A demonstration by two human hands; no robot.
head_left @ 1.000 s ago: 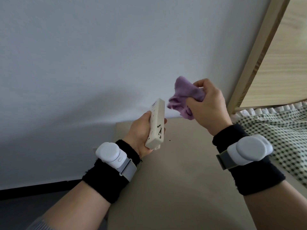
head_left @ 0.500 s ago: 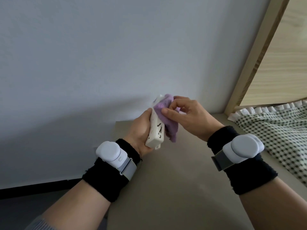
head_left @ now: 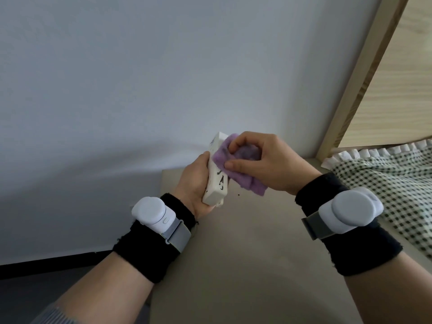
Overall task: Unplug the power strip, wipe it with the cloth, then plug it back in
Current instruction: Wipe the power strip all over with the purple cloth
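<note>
right hand (head_left: 264,164) pinches limp purple cloth (head_left: 236,167), pressed on strip face | left hand (head_left: 196,183) wraps power strip (head_left: 216,181) by its lower body, upright | we judge it rigid, light, smooth: hold long edges

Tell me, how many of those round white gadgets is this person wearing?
2. One round white plastic gadget is strapped on the left wrist, the other on the right wrist. None looks hidden.
</note>
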